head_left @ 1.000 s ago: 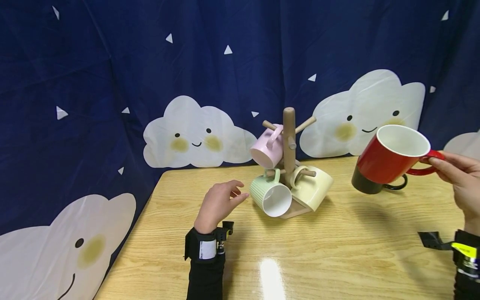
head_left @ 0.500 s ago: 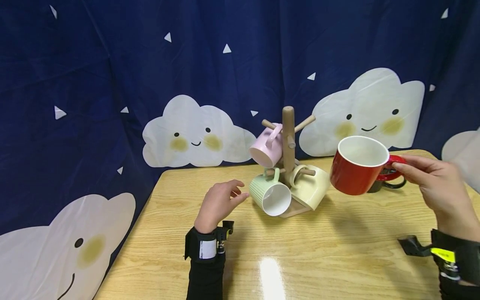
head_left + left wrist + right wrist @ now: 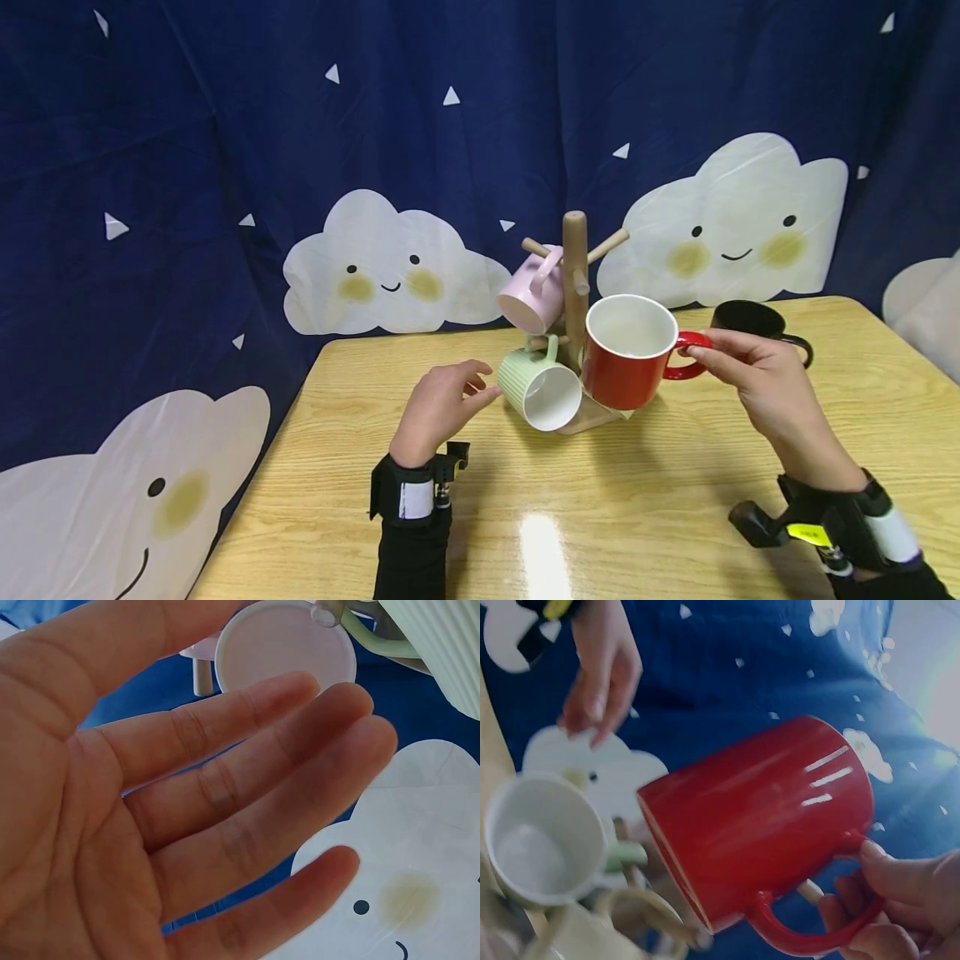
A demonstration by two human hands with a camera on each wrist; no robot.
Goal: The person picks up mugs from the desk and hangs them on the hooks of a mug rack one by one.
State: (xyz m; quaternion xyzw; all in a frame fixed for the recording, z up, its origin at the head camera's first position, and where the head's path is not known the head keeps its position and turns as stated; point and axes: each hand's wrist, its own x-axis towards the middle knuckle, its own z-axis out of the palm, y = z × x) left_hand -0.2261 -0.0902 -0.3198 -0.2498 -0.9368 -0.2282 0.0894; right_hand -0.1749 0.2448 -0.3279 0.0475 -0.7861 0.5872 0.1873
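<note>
My right hand [image 3: 768, 387] pinches the handle of a red mug [image 3: 624, 371], white inside, and holds it in the air, mouth up. In the head view the mug overlaps the wooden mug tree [image 3: 575, 283] and hides most of a cream mug, which shows in the right wrist view [image 3: 592, 937]. A pink mug [image 3: 534, 292] hangs from an upper peg, a ribbed green mug [image 3: 542, 390] from a lower one. My left hand [image 3: 442, 404] hovers just left of the green mug with relaxed fingers, holding nothing; its palm [image 3: 75, 825] fills the left wrist view.
A black mug [image 3: 748, 319] stands on the wooden table [image 3: 360, 433] at the right, partly behind my right hand. A dark blue curtain [image 3: 420, 125] with cloud prints hangs behind the table. Two bare upper pegs [image 3: 609, 245] stick out of the mug tree.
My right hand has carried the red mug leftward and a little lower, from over the black mug to in front of the mug tree. My left hand has stayed in place.
</note>
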